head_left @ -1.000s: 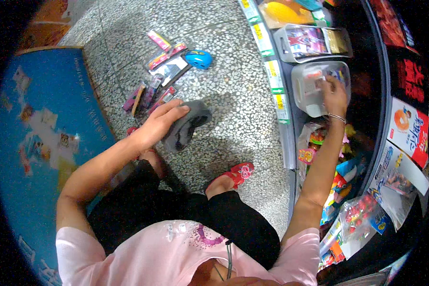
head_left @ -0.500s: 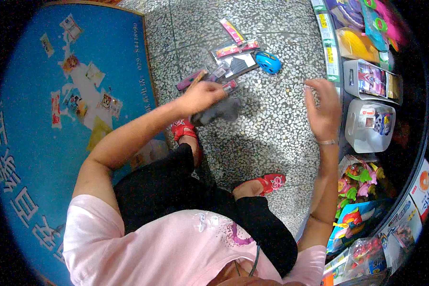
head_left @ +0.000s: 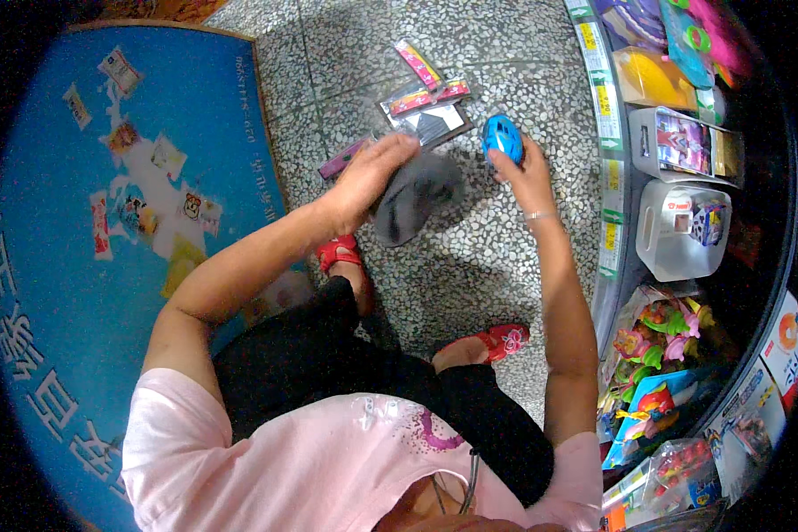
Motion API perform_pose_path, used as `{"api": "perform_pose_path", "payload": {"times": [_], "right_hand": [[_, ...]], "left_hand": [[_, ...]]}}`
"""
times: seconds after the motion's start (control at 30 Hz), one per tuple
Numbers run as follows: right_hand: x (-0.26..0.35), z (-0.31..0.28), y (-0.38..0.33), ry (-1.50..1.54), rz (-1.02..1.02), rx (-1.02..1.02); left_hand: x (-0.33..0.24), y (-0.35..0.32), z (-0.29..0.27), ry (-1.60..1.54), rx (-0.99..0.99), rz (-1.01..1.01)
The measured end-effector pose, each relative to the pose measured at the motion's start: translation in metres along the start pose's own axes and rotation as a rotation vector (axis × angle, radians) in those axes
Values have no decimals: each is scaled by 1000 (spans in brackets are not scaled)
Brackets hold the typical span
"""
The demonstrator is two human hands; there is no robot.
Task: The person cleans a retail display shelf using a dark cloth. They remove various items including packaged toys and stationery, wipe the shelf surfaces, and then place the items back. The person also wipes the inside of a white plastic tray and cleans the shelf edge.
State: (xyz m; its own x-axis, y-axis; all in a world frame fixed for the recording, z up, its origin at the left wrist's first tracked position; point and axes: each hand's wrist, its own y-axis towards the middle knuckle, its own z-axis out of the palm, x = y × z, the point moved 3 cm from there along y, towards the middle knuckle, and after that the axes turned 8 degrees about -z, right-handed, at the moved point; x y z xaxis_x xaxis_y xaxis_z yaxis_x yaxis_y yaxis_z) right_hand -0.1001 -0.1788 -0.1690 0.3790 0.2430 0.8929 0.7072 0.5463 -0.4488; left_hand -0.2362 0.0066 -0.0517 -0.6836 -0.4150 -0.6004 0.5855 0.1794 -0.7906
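A small blue rounded toy (head_left: 503, 139) with dark openings is in my right hand (head_left: 525, 177), its fingers and thumb closed on the lower end. My left hand (head_left: 372, 176) is closed at the edge of a dark grey, soft-looking thing (head_left: 419, 199), blurred by motion; its kind I cannot make out. Past the left fingers lies a flat black-and-white packet (head_left: 436, 122). Across it rests a pink-and-yellow strip packet (head_left: 429, 97), and a second strip packet (head_left: 417, 64) lies just beyond. Partly behind the left hand is a purple packet (head_left: 341, 161).
On the left stands a blue board (head_left: 53, 177) with snack packets pictured on it. To the right, a shelf edge with price labels (head_left: 610, 177) borders two clear plastic bins (head_left: 656, 244) and several colourful toys (head_left: 652, 341). My red shoes (head_left: 505, 340) are on the speckled floor.
My right hand has moved left from beside the shelf and taken hold of the blue toy. The left hand has shifted slightly, and the grey thing has swung up and right.
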Motion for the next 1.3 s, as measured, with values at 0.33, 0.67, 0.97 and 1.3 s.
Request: {"api": "perform_pose_path", "payload": {"times": [0.33,0.67,0.97,1.3], "right_hand": [[78,31,-102,-261,-402,118],[114,24,-127,-58,-465,-64],[135,-87,-152,-639,-581,-595],[116,-197,-161,-1286,-328,-654]], "left_hand": [[-58,-29,85,1214,-160,1044],[-15,-18,72,-73,10,-309],[-10,-64,75,-91,187,-424],[1,-38,59,-4,314,-394]]}}
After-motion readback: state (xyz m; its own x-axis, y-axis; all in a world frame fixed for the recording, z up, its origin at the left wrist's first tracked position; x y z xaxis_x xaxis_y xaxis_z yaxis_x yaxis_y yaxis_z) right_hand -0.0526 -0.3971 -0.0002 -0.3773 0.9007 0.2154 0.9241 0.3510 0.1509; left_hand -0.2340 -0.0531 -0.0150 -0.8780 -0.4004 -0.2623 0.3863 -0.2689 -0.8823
